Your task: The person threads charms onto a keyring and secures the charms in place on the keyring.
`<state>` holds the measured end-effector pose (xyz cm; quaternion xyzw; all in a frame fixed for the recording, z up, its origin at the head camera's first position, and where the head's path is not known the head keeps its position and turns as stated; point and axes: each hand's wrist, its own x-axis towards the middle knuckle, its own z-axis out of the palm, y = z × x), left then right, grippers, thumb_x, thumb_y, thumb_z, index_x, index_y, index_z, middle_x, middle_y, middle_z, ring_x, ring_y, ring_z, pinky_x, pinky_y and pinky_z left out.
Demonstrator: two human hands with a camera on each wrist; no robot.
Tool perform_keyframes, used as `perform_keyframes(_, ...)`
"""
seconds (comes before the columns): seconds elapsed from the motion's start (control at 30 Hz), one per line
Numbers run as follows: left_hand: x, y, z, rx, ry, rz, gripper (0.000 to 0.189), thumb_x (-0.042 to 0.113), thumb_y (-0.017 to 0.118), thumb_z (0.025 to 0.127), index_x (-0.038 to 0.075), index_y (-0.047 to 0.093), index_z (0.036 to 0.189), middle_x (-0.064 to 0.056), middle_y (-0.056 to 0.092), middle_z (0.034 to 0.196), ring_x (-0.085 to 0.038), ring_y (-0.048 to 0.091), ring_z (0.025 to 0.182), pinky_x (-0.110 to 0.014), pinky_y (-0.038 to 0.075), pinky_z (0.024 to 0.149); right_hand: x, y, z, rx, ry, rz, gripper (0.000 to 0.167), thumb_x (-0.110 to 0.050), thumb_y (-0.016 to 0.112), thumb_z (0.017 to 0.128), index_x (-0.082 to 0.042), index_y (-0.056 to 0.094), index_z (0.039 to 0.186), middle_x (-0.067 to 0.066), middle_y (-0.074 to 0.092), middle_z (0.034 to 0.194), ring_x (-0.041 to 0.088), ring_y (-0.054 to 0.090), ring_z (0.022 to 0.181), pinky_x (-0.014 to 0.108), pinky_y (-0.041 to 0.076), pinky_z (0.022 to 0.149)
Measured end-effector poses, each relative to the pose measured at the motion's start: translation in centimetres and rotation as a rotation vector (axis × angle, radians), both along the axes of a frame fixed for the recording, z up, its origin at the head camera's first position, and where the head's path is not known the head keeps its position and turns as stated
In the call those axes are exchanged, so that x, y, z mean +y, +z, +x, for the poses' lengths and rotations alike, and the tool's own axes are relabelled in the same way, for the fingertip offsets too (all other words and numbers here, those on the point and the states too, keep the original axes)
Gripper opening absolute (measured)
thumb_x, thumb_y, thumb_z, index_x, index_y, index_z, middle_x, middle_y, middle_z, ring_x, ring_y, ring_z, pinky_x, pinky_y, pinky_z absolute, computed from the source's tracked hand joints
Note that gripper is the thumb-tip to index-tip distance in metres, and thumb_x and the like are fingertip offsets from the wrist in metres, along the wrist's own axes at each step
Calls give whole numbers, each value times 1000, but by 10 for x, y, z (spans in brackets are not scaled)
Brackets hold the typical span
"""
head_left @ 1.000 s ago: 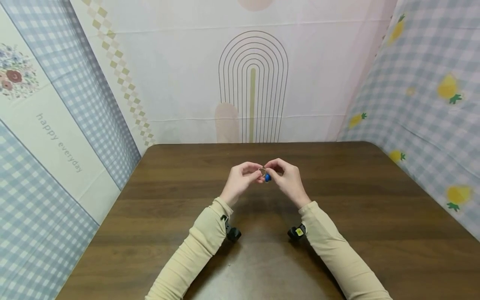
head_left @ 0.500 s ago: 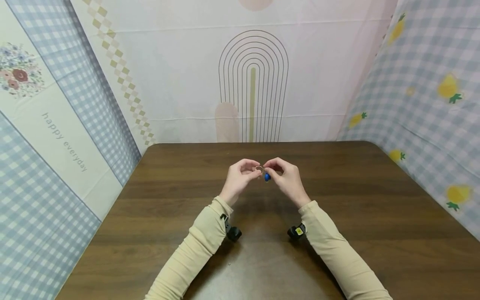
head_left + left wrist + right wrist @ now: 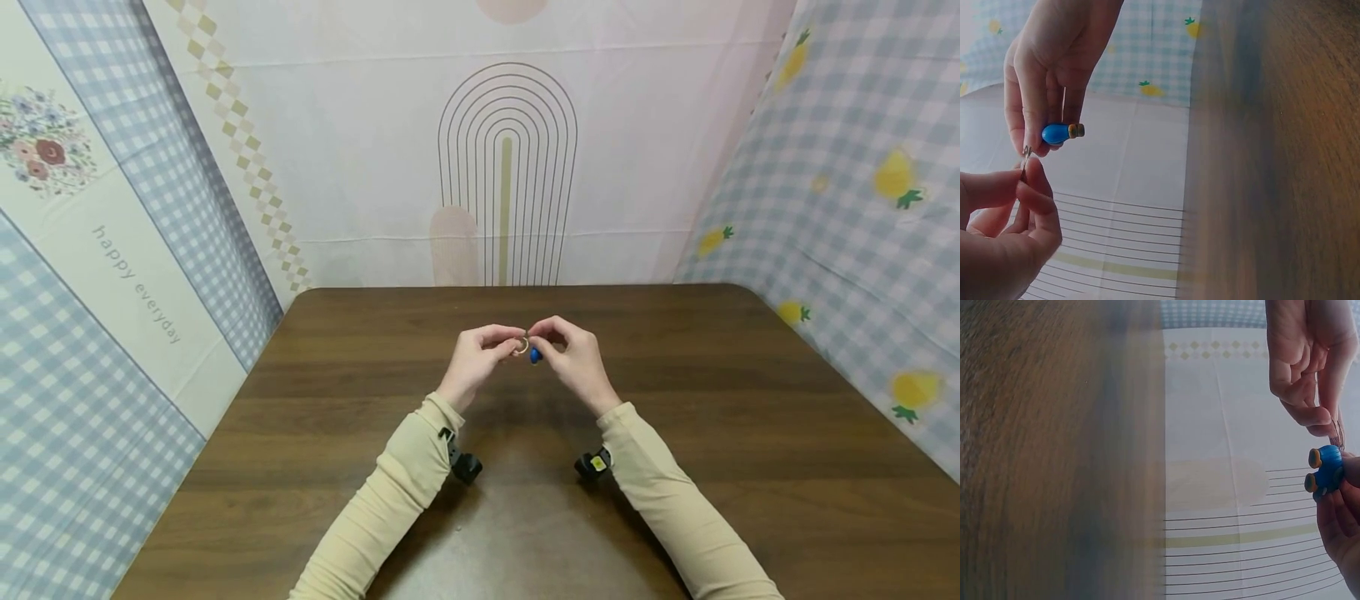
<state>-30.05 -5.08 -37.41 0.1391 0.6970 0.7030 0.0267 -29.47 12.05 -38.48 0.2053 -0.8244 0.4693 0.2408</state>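
A small keychain is held up between both hands over the table, made of a gold-coloured split ring (image 3: 523, 345) and a blue figure charm (image 3: 1331, 467) with two orange-rimmed feet. My left hand (image 3: 472, 358) pinches the ring between thumb and fingertips. From the other side, my right hand (image 3: 573, 354) pinches the keychain where ring and charm join. In the left wrist view the blue charm (image 3: 1055, 134) sticks out sideways beneath the right fingers (image 3: 1033, 119), and the ring is seen edge-on. The charm's upper part is hidden by the right fingers.
A dark brown wooden table (image 3: 375, 333) lies under the hands. Patterned cloths hang behind it and at both sides, including a white one with arch lines (image 3: 506, 167). A small black camera is strapped to each beige-sleeved wrist.
The left hand shifts slightly up, then back down, and its fingers move on the ring, which changes its tilt. The right hand stays nearly still with the charm hanging below it.
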Motion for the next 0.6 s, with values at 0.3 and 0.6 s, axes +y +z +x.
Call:
perform_keyframes(0.3,1,0,0,-28,50,-17,27,3,70,86,-3,67,112,0,65,85,-7,62,77,-26,55,80,0,-3,-2,9,31,3,9,-6,70,87,-3,68,95,12,70,88,18,65,79,18,53,75)
perform_keyframes(0.6,-2,0,-2,-88,63,35,25,-1,65,88,-7,67,113,-20,71,100,-7,66,75,-26,55,74,-1,-2,-2,6,19,12,7,-7,70,88,-4,68,94,10,70,86,14,64,77,18,54,74)
